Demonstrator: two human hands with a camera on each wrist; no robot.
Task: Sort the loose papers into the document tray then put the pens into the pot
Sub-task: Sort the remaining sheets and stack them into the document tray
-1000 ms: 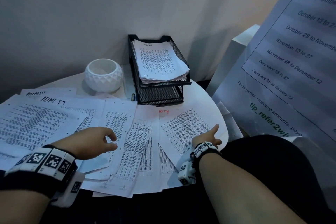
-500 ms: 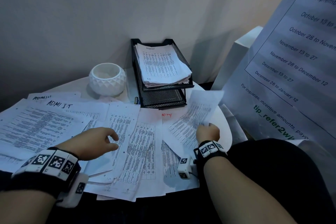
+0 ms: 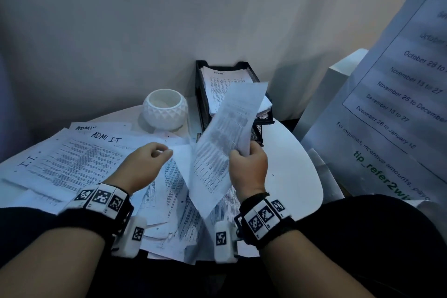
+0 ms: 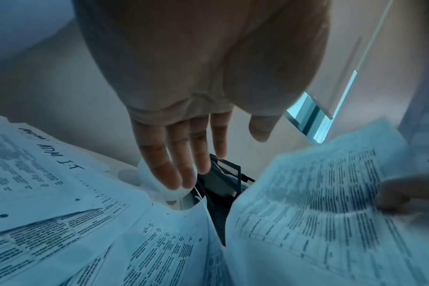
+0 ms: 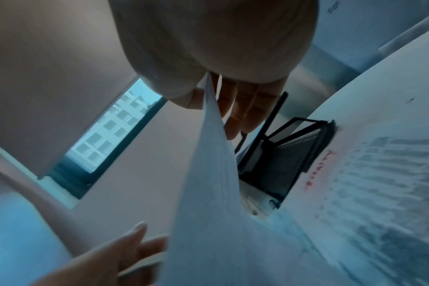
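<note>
Right hand (image 3: pixel 249 167) pinches one printed sheet (image 3: pixel 227 138) by its edge, thumb on one face, fingers (image 5: pixel 243 114) on the other. Sheet is lifted off the surface (image 3: pixel 290 164), tilted up and away from the hand, top corner overlapping the front of the document tray (image 3: pixel 251 72). Printed side faces left, blurred.

Left hand (image 3: pixel 142 167) hovers just left of that sheet, above the loose papers (image 3: pixel 79 164). Holds nothing. Left wrist view shows fingers (image 4: pixel 159 158) straight and close together, thumb apart; head view shows fingertips slightly bent. Can't tell if it touches the lifted sheet.

Document tray: black mesh, two tiers, beyond the right hand against the wall. Top tier carries a stack of printed pages (image 3: pixel 217 80); lower tier mostly hidden by the sheet.

Pot (image 3: pixel 165 109): white, faceted, beyond the left hand, just left of the tray. Inside not visible.

Loose papers fan out under and left of the left hand and between both wrists, overlapping, some hanging over the near edge. Top left ones have "ADMI I.T" handwritten. One under the right hand has red marker writing (image 5: pixel 318 170), unreadable.

A thin dark thing that might be a pen (image 3: pixel 198 136) lies between pot and tray base, too small to be sure.

Right of the right hand: large printed notice (image 3: pixel 399 104) with date ranges, standing tilted.
</note>
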